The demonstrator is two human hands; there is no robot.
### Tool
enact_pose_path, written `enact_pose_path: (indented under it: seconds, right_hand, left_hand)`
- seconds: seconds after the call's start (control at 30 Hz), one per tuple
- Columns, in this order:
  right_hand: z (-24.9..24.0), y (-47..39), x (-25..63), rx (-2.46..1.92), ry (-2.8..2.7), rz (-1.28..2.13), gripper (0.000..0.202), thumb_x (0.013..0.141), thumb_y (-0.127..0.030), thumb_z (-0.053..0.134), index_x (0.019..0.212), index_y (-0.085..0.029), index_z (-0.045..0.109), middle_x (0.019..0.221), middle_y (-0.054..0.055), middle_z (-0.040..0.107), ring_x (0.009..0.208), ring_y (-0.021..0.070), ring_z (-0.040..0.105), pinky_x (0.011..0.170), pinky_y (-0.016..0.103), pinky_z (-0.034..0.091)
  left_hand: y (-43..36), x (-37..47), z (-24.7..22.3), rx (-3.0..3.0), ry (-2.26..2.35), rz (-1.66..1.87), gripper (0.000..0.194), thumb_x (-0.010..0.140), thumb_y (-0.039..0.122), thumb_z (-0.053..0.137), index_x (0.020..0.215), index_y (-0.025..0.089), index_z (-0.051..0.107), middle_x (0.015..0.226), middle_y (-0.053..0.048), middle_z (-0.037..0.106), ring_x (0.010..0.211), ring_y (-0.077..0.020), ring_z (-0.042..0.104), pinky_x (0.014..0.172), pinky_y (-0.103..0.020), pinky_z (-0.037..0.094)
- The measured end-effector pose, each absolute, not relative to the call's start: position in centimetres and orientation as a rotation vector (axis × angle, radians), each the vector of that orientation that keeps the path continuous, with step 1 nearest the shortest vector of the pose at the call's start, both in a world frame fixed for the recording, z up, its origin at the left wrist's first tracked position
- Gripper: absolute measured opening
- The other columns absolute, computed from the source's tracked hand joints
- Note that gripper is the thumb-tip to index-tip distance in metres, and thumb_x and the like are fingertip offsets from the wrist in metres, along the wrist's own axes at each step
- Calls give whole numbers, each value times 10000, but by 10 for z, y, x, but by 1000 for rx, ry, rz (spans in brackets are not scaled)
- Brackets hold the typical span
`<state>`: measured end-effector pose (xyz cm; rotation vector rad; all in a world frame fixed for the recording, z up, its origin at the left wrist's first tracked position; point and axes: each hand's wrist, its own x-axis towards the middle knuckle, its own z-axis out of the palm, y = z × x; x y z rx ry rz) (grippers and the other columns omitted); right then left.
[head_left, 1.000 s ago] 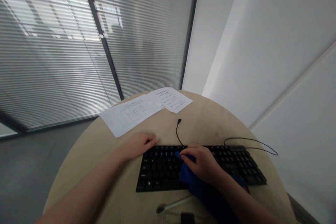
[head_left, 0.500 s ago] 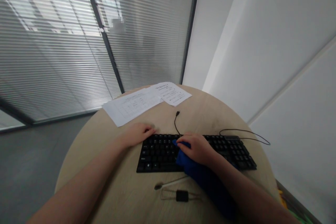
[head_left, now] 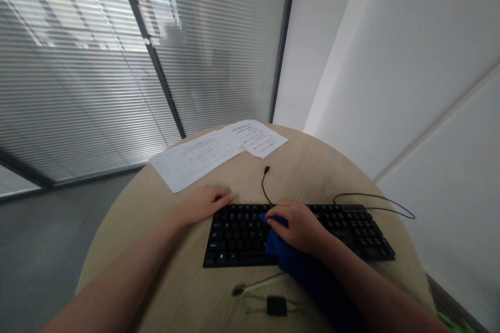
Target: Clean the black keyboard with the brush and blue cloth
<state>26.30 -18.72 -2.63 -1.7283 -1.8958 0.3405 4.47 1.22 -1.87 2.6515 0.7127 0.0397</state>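
Observation:
A black keyboard [head_left: 238, 239] lies across the round wooden table. My right hand [head_left: 297, 223] is closed on a blue cloth [head_left: 285, 252] and rests over the middle of the keys; the cloth trails down under my right forearm. At the keyboard's upper left corner is my left hand [head_left: 207, 202], its fingers curled together by the edge. Whatever those fingers may hold is too small to make out.
Printed papers [head_left: 195, 158] lie at the table's far side. A thin cable with a plug [head_left: 266, 170] sticks out behind the keyboard, and a cable loop [head_left: 375, 196] lies right. A brush-like tool [head_left: 239, 289] and a black clip [head_left: 276, 306] lie in front.
The view has shifted slightly, so the keyboard and the small tools appear a little lower and larger. Both hands keep nearly the same places, the right one still on the cloth.

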Motion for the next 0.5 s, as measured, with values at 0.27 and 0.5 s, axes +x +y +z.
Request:
enact_pose_path:
  seconds: [0.27, 0.5]
  right_hand:
    - [-28, -190, 263, -1719, -1899, 323, 177, 910, -280, 574, 972, -239, 735, 939, 30, 737, 895, 178, 661, 852, 309, 483]
    - [-27, -190, 263, -1734, -1888, 344, 185, 900, -274, 579, 995, -232, 732, 942, 38, 733, 889, 187, 666, 853, 323, 497]
  left_hand:
    - [2, 44, -17, 2692, 800, 48, 539, 965, 592, 319, 759, 211, 639, 787, -39, 686, 724, -187, 596, 650, -300, 377]
    - [-1, 44, -16, 2704, 850, 46, 550, 970, 587, 300, 769, 210, 646, 777, -48, 687, 718, -191, 605, 649, -304, 398]
